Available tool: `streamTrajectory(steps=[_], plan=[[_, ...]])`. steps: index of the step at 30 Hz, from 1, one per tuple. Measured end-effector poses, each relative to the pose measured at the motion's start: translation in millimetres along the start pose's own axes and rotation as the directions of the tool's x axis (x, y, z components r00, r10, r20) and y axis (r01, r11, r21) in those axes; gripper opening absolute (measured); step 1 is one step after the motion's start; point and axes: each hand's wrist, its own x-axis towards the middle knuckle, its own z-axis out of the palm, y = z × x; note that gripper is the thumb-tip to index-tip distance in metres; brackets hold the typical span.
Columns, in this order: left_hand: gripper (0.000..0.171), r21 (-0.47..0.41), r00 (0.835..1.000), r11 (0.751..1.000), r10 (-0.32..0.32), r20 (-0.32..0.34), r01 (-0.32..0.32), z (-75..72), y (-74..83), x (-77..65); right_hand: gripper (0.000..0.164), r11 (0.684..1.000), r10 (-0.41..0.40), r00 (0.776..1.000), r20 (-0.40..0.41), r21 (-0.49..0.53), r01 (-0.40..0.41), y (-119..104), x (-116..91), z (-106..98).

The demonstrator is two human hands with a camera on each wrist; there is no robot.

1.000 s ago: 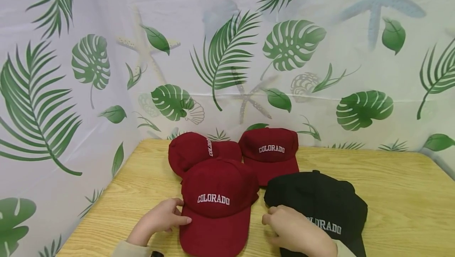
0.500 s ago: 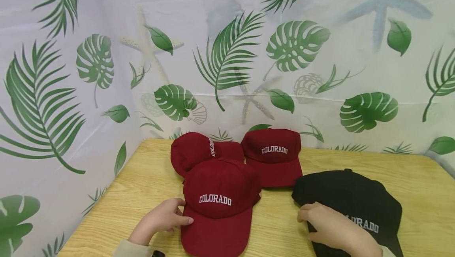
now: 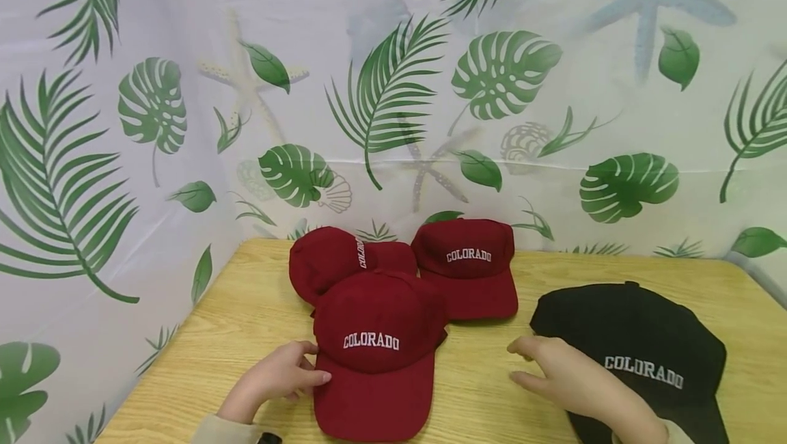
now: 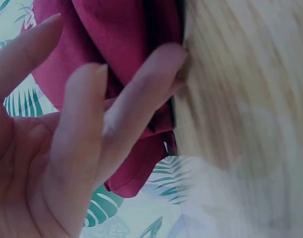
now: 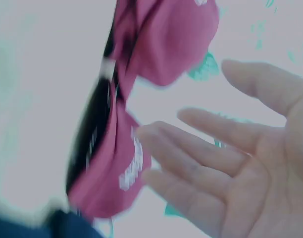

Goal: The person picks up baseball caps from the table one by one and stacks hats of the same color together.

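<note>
At the front lies a red baseball cap (image 3: pixel 374 399) with white COLORADO lettering, brim toward me. My left hand (image 3: pixel 279 377) touches its left edge; in the left wrist view its fingers (image 4: pixel 79 114) are spread beside the red fabric. To the right sits a black baseball cap (image 3: pixel 627 321) with the same lettering. My right hand (image 3: pixel 568 379) is over its left side and hides part of it. Its fingers (image 5: pixel 191 158) are extended with nothing between them in the right wrist view.
Behind the front cap are two more red caps: one turned sideways at the left (image 3: pixel 322 263), one facing me at the right (image 3: pixel 467 294). All rest on a wooden table (image 3: pixel 215 321). A leaf-print curtain (image 3: pixel 393 102) rises behind and at the left.
The black cap has shifted to the right, away from the red caps. My right hand went right with it, then let go and its fingers straightened. My left hand stays at the front red cap.
</note>
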Motion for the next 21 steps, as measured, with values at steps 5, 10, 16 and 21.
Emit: streamTrajectory(steps=[5,10,16,21], plan=[[0.063,-0.015,1.000,1.000,-0.009,-0.024,0.008,1.9,-1.2,1.1,0.049,0.942,-0.033,0.999,0.015,0.336,0.026,-24.8,15.0,20.7],[0.065,-0.037,1.000,0.999,0.008,-0.022,-0.009,2.0,-1.0,1.6,0.056,0.797,0.024,0.993,0.112,0.597,-0.087,-38.5,35.7,46.4],[0.066,-0.072,1.000,0.997,0.020,-0.009,-0.021,2.2,-0.9,2.1,0.046,0.713,0.055,0.987,0.149,0.687,-0.144,-44.6,51.2,64.4],[0.067,-0.059,0.999,0.998,0.029,-0.027,-0.030,1.8,-1.4,0.7,0.037,0.697,0.003,0.988,0.155,0.708,-0.114,-48.4,56.3,65.5]])
